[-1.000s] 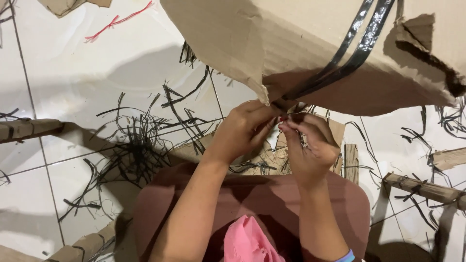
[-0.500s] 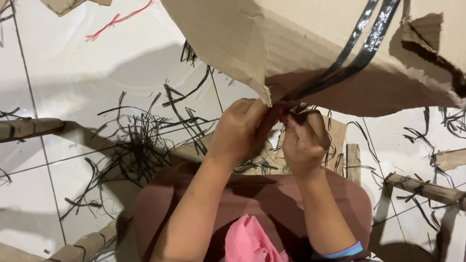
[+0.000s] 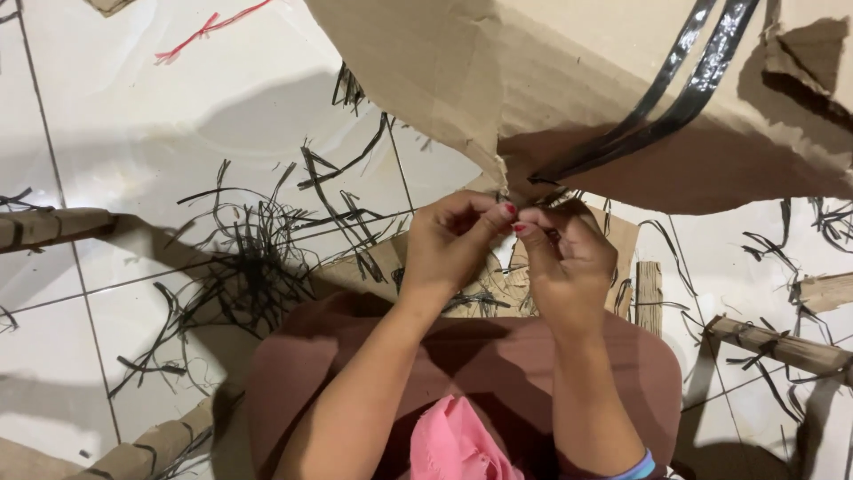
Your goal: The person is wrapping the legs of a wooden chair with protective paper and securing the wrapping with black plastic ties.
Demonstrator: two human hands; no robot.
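Note:
A large brown cardboard box (image 3: pixel 533 80) fills the top of the head view, tilted over my lap. Two glossy black plastic straps (image 3: pixel 684 76) run diagonally down its side to the lower corner. My left hand (image 3: pixel 453 244) and my right hand (image 3: pixel 569 258) meet just below that corner, fingertips pinched together on the ends of the black straps. Both thumbs show red nail polish. The strap ends themselves are mostly hidden between my fingers.
Several cut black strap scraps (image 3: pixel 258 258) litter the white tiled floor (image 3: pixel 178 124). Rolled cardboard pieces lie at the left (image 3: pixel 53 227) and right (image 3: pixel 782 342). A red scrap (image 3: pixel 209 27) lies at the top left. Pink cloth (image 3: pixel 453 444) rests on my lap.
My hands have drawn closer together under the box corner, fingertips now touching. The box has shifted slightly to the right.

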